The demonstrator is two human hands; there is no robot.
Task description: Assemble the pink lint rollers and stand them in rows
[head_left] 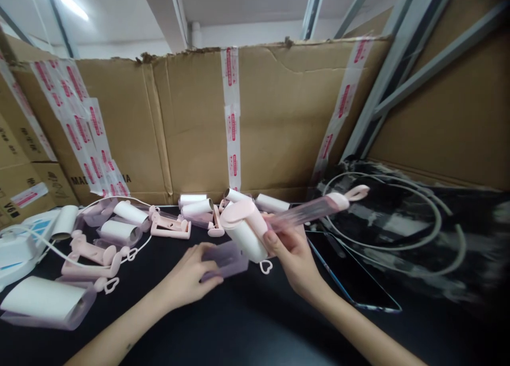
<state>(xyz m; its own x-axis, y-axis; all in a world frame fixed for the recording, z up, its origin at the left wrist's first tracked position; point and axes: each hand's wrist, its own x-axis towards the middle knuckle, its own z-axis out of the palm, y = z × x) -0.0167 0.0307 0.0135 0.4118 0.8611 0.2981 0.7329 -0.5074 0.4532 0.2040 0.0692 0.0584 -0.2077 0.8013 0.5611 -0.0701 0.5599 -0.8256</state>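
My right hand [292, 254] is closed around a pink lint roller [247, 230], lifted above the table. Its white paper roll faces down and to the left, while a translucent purple-pink part reaches up to the right and ends in a pink loop. Close to the roll, my left hand [195, 275] pinches a translucent purple cover [229, 260] between thumb and fingers. A heart-shaped charm [265, 266] shows just below the roller. What it is attached to cannot be made out.
On the black table [239, 323], white paper rolls [43, 299], pink roller frames [171, 225] and purple covers lie at left and back. A dark phone [353, 270] lies at right, beside a looped white cable [438, 217] over black plastic. A tall cardboard panel [199, 127] stands behind.
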